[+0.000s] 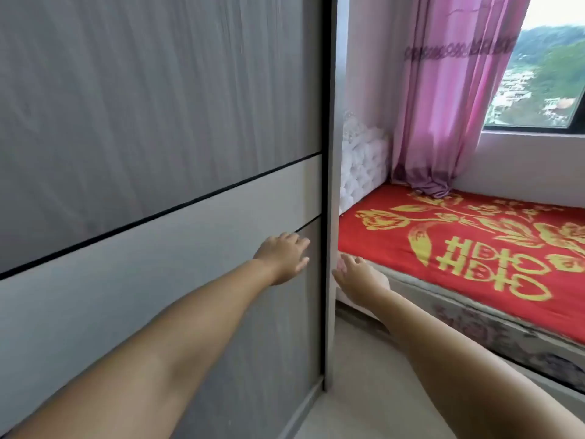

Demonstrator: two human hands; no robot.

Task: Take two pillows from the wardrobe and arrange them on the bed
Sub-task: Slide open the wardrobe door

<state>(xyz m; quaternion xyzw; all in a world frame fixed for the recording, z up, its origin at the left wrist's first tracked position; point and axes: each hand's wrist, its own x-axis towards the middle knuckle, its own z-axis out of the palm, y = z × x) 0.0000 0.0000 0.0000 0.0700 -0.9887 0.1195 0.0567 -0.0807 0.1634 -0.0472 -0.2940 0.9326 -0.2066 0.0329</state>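
Note:
A grey wardrobe door (pixel 158 122) with a pale horizontal band fills the left of the view and is closed. My left hand (pixel 283 256) lies flat on the door near its right edge, fingers spread. My right hand (pixel 354 277) reaches to the wardrobe's side frame (pixel 332 185), fingers apart, holding nothing. The bed (pixel 474 248) stands to the right under a red cover with gold patterns. No pillows are in sight.
A white tufted headboard (pixel 364 163) stands just behind the wardrobe's edge. A pink curtain (pixel 443 106) hangs down onto the bed by a window (pixel 544 74). A strip of pale floor (pixel 364 391) runs between wardrobe and bed.

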